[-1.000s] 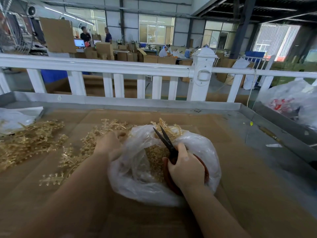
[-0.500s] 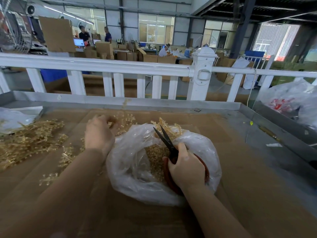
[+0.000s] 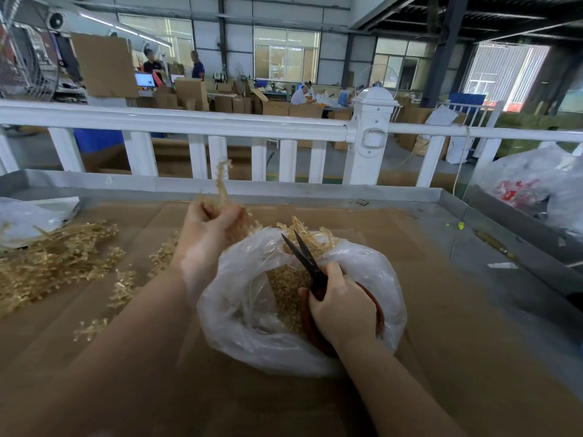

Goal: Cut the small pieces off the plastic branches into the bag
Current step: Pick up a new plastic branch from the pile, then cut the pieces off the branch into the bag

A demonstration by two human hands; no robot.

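My left hand (image 3: 208, 230) grips a golden plastic branch (image 3: 223, 184) and holds it up just left of the bag, its tip pointing upward. A clear plastic bag (image 3: 252, 339) lies open on the cardboard-covered table (image 3: 457, 342), with a heap of small golden pieces (image 3: 284, 288) inside. My right hand (image 3: 342, 307) holds black scissors (image 3: 303, 252) with red handles over the bag's mouth; the blades are slightly apart and point up and left. More golden branches (image 3: 56, 263) lie piled on the table's left side.
A white railing (image 3: 189, 124) runs behind the table's raised metal rim (image 3: 284, 189). A white plastic bag (image 3: 22, 216) lies at the far left, and another filled bag (image 3: 536, 190) sits at the right. People and cardboard boxes are far back.
My left hand took a branch from the pile and lifted it up and right toward the bag. My right hand with the scissors has stayed put over the bag.
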